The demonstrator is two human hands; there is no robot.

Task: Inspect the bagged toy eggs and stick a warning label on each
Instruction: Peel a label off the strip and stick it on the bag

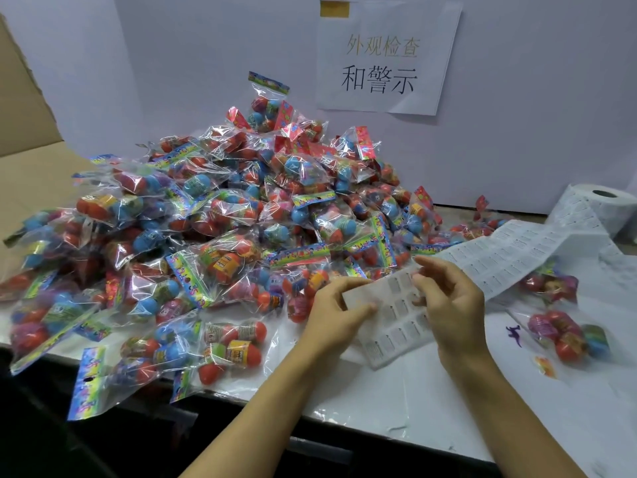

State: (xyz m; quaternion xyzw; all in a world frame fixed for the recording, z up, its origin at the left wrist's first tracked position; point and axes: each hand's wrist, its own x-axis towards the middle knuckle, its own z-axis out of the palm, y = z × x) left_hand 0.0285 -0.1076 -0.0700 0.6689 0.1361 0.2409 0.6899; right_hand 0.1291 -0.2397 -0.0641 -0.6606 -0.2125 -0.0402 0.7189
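Peeling a warning label at the desk's front edge

Left hand [336, 313] pinches the label strip [396, 322] steady; right hand [448, 298] fingertips nip one label, beside the egg bags [220, 215].

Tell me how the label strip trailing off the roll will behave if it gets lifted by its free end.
Likely floppy: the label strip already sags and bends between the roll and both hands, left hand, right hand. Probably very light, being thin paper. It may drag more off the roll, or snag on the bags it lies across.
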